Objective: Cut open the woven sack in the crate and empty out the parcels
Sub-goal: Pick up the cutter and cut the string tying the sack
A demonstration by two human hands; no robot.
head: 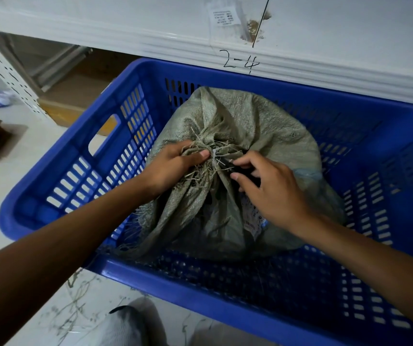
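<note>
Woven sack (262, 136): grey-green, tied shut, lying inside blue crate (130, 78). Left hand (173, 168): grip closed on frayed neck (208, 146). Right hand (270, 188): grip pinching dark cutting tool (227, 165) at white tie (215, 156).

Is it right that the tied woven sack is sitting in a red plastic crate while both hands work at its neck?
Not quite. In the head view the crate is blue, not red. The rest holds: the tied woven sack sits in it, with the left hand and right hand at its neck.

Grey-green woven sack (245, 151) sits bulging in the blue slatted crate (130, 78); frayed neck bunched, still tied.
</note>
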